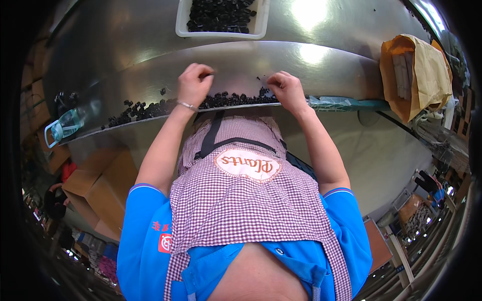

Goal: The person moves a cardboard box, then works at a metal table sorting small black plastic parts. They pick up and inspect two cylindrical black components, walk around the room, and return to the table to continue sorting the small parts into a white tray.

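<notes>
Small black parts (pixel 221 102) lie in a long heap along the near edge of the metal table (pixel 150 65); their exact kind is too small to tell. Over the table, my left hand (pixel 195 84) is closed in a pinch, with a bit of something dark at its fingertips. My right hand (pixel 287 90) is also closed, thumb against fingers, just right of the heap's right part. What it pinches, if anything, is hidden. A tiny black piece (pixel 258 78) shows just left of its fingertips.
A white plastic tray (pixel 221 35) full of similar black parts stands at the far side. An open brown paper bag (pixel 424 75) holding packed pieces is at the right. A clear plastic cup with a light-blue handle (pixel 68 124) lies at the table's left edge. Below-left is a cardboard box (pixel 103 188).
</notes>
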Tool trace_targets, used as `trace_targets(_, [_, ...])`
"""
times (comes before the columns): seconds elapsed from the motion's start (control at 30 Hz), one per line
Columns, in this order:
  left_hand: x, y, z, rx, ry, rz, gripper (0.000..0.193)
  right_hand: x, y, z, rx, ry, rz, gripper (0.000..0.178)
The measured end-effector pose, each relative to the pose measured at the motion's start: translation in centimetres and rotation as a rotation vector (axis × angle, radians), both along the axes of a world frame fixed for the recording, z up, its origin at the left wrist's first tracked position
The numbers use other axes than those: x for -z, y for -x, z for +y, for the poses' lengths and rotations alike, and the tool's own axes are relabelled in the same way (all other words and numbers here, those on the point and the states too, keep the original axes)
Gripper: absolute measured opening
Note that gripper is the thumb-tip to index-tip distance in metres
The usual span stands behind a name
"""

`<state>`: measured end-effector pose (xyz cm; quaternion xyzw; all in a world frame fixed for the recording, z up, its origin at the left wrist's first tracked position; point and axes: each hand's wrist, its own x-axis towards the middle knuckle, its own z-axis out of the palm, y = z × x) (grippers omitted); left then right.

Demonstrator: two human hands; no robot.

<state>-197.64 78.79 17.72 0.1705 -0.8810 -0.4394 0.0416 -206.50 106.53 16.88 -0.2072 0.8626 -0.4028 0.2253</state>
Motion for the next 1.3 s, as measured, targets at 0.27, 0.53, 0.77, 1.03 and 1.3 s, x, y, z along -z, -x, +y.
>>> trace_targets(0.27, [2.0, -4.8, -4.0, -0.045, 0.400, -0.074, 0.016, 2.6, -1.1, -0.4, -0.362, -0.279, 0.375, 0.013])
trace_targets(0.53, [2.3, -0.5, 5.1, 0.418, 0.200, 0.054, 0.006, 2.7, -1.0, 0.1, -0.158, -0.160, 0.185, 0.003])
trace_targets(0.77, [5.0, 4.3, 9.4, 0.509, 0.251, 0.142, 0.009, 2.3, -0.8, 1.5, 0.142, 0.154, 0.075, 0.009])
trace_targets(1.03, [3.9, 3.7, 9.5, 0.985, 0.267, 0.026, 0.015, 2.2, -1.0, 3.2, 0.404, 0.192, -0.211, 0.009])
trace_targets(1.3, [4.5, 3.1, 10.1, 0.929, 0.279, -0.042, 0.007, 1.5, -1.3, 3.4, 0.434, 0.307, -0.383, 0.010])
